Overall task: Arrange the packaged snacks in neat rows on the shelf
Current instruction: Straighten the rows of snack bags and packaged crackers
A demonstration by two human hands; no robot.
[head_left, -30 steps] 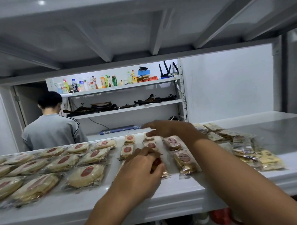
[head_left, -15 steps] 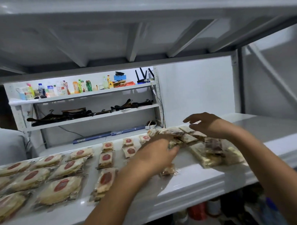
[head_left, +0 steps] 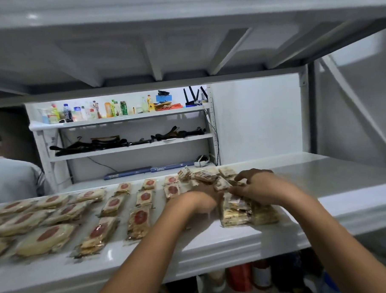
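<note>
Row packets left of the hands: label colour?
Red, round, on each pale row packet; the head view shows it.

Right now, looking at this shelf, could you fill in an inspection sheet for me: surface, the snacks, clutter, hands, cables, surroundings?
Surface: white shelf, glossy, bare at the right.
Job's things: red-labelled snack packs lie in rows at left; a loose pile of other packs sits right of them.
Clutter: nothing seen.
Hands: left hand and right hand are both on the pile; grip too blurred to tell.
Cables: dark cable hangs down the upright of the far rack.
Surroundings: that rack holds bottles, black hangers and a router; a person in grey stands at left.
</note>
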